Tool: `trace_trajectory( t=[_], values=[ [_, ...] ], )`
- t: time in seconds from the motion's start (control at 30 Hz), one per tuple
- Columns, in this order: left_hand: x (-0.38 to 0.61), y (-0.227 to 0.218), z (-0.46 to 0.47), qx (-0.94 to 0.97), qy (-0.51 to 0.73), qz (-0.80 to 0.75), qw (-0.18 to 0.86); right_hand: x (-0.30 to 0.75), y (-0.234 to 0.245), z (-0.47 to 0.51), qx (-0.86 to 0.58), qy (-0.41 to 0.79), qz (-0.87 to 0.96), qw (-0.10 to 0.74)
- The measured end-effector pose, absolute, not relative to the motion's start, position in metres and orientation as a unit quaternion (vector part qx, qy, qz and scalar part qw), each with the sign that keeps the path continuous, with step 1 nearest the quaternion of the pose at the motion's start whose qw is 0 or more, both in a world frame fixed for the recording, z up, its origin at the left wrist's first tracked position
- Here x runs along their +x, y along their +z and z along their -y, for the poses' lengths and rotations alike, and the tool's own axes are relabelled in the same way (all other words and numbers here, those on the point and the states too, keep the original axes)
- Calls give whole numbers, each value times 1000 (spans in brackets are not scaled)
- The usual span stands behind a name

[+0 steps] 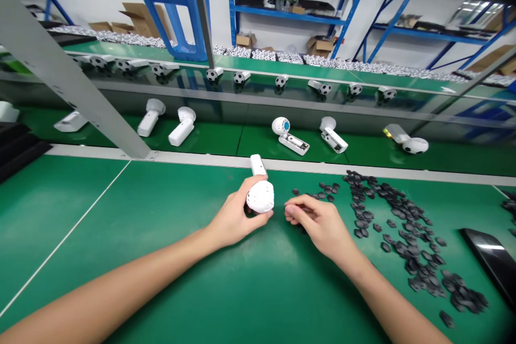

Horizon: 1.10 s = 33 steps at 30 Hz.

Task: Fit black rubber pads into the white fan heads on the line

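My left hand [236, 217] is wrapped round a white device with a round head [260, 196] and a flat white handle [257, 165], held above the green work surface [193, 285]. The head's face toward me is plain white with small slots. Just to its right, apart from it, my right hand [312, 219] has its fingers pinched together. A bit of something dark shows at those fingertips, too small to make out. Loose black plastic pieces [397, 204] lie scattered on the surface to the right of this hand, with a smaller group [328, 188] close behind it.
Beyond a pale metal rail [209, 159], more white devices [293, 143] lie on a green conveyor [237, 140]. Farther back stand devices with football-patterned heads [242, 77]. A slanted metal post [80, 70] rises at left. A black phone-like slab [489, 258] lies at right.
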State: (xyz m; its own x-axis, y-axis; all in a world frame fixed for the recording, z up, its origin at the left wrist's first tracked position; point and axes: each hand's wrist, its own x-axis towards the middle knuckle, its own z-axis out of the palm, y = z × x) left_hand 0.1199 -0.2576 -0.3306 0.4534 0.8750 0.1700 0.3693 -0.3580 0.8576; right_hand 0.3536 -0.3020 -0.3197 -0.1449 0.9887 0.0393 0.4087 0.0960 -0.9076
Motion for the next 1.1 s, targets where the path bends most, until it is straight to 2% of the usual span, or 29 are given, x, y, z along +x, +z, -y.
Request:
trace_trajectory(
  t=[0.13,0.3,0.57,0.77,0.97,1.1],
  values=[
    [123,-333,257,770,310,-383,405,344,-317,311,-528,449,597,404],
    [124,-331,264,784,291,-368,406,335,-313,315,-554,362,634,401],
    [127,-328,269,773,273,-378,429,331,-313,322,-507,224,734,393],
    [132,-327,270,773,279,-394,411,336,-316,321,-518,218,729,391],
    [124,-330,264,812,253,-366,377,342,-316,315,-484,245,773,327],
    [122,-327,261,801,298,-351,381,367,-315,299,-499,196,790,296]
  ],
)
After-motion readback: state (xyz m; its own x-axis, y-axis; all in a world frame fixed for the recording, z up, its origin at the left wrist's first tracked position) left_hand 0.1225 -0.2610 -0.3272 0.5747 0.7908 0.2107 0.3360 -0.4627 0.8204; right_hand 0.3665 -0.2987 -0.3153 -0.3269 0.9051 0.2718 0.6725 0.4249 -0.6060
